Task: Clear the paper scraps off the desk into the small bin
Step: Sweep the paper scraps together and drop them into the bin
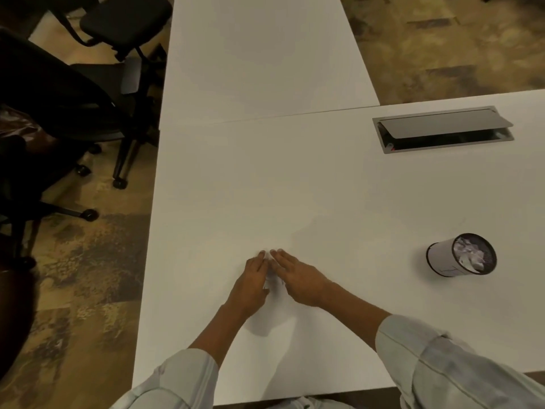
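My left hand (pixel 253 283) and my right hand (pixel 298 280) lie side by side on the white desk (pixel 265 187), fingers stretched forward and cupped together. A few small white paper scraps (pixel 272 280) show in the gap between the palms; most of them are hidden under the hands. The small round bin (pixel 442 258), white with a dark rim, stands far to the right of my right hand. Crumpled white paper (pixel 470 255) fills its inside.
A grey cable hatch (pixel 442 129) with its lid raised is set into the desk at the back right. Black office chairs (pixel 88 93) stand on the patterned carpet left of the desk. The desk's left edge runs close to my left arm.
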A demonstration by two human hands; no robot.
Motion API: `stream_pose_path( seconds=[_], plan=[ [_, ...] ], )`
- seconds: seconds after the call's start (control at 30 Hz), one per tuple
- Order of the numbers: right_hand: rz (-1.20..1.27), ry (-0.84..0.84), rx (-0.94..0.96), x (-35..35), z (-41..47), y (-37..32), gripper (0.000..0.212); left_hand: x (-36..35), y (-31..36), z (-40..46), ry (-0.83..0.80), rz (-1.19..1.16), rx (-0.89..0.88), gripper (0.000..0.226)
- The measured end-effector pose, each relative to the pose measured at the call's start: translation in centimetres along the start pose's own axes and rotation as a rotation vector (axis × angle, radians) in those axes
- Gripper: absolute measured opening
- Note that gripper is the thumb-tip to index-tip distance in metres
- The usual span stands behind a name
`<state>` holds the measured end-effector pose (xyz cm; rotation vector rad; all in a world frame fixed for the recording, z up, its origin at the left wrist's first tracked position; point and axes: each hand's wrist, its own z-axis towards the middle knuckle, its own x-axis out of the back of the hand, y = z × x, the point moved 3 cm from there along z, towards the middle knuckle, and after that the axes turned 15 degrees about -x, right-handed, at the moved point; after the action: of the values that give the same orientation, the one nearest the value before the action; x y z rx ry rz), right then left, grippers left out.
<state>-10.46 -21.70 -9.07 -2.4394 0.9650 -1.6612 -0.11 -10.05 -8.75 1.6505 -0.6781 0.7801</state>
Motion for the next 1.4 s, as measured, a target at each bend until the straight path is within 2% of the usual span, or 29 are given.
stream_pose_path(
  seconds=[0.1,0.2,0.33,0.53,0.6,0.73,0.9,0.97,1.07,1.17,1.3,1.4],
  plan=[
    [-0.067,0.133,0.052,-1.3,-1.4,-0.4,0.062,-0.8,1.1,-0.4,0.106,0.013,-0.010,0.052],
    [-0.121,0.248,-0.003,-2.7,-2.0,-0.6,0.049,-1.1,2.7,-0.4,0.180,-0.044,-0.019,0.030],
    [-0.114,0.254,-0.044,-3.2,-2.5,-1.0,0.035,-1.5,4.0,-0.1,0.208,-0.054,0.043,0.022],
    [-0.054,0.230,-0.110,-1.8,-2.0,-0.6,0.019,-1.0,3.2,0.7,0.255,-0.102,0.168,0.022],
    [0.147,0.265,-0.256,-1.5,-1.9,0.4,0.021,-0.1,3.5,1.1,0.310,-0.139,0.198,0.017],
    [0.780,0.309,-0.583,1.3,-3.9,3.0,0.014,1.6,4.3,2.5,0.350,-0.233,0.237,0.010],
    [1.377,0.349,-0.750,6.5,-8.7,8.0,0.012,3.2,6.2,5.2,0.323,-0.267,0.169,0.005],
    [1.465,0.421,-0.760,8.8,-11.3,11.4,0.012,3.6,7.1,6.5,0.320,-0.280,0.143,0.005],
    [1.372,0.584,-0.829,12.4,-15.9,17.1,0.015,3.8,8.9,8.4,0.318,-0.307,0.116,0.006],
    [1.061,0.689,-0.955,15.4,-20.1,22.1,0.010,3.1,11.7,10.7,0.278,-0.330,0.048,0.006],
    [0.748,0.687,-1.001,16.3,-21.7,26.3,0.011,1.4,16.2,14.0,0.234,-0.361,-0.070,0.005],
    [0.674,0.597,-0.987,16.0,-21.4,27.7,0.017,0.2,19.7,16.2,0.221,-0.378,-0.157,0.003]
  ],
)
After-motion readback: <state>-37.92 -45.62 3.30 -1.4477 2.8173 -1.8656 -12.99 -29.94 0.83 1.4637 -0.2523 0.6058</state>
